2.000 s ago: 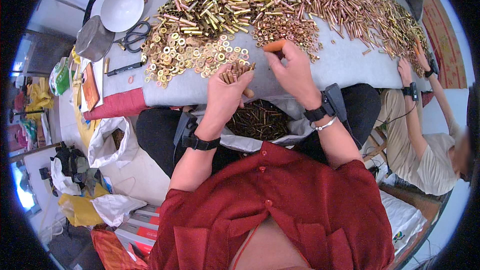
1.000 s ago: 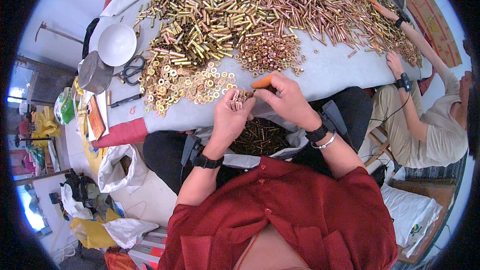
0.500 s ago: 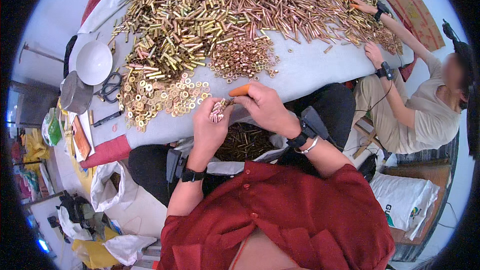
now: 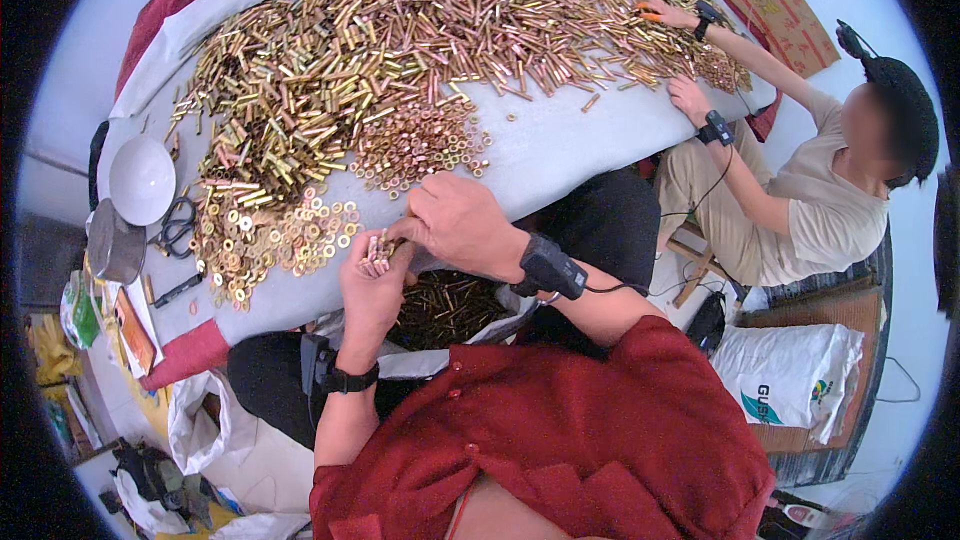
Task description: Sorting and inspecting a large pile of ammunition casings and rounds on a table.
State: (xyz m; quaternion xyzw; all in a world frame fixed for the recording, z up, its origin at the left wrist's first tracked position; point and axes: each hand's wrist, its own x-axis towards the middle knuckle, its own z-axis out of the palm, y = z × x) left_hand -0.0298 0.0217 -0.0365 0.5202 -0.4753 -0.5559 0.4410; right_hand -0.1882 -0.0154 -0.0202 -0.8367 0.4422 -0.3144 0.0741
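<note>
My left hand [image 4: 368, 290] is closed around a bunch of small coppery metal bolts [image 4: 377, 252], whose ends stick up from the fist. Against its thumb side, my right hand [image 4: 462, 225] has its fingers pinched together; whatever lies between them is hidden. Both hands are over the table's near edge. Just beyond them spread a heap of flat brass-coloured washers [image 4: 275, 240] and a heap of coppery nuts [image 4: 425, 145]. Below the hands, an open white bag holds many dark brassy bolts [image 4: 447, 308].
Brassy metal tubes [image 4: 290, 90] and coppery rods [image 4: 490, 5] cover the table's far part. At left are a white bowl [image 4: 142, 180], a grey metal pot [image 4: 116, 242], black scissors [image 4: 178, 225] and a black pen [image 4: 178, 289]. A co-worker [image 4: 830, 180] reaches into the pile at right.
The view has swung, so the table and heaps sit further left. My right hand has turned, and its orange-covered fingertip is out of sight. The left hand keeps its bunch.
</note>
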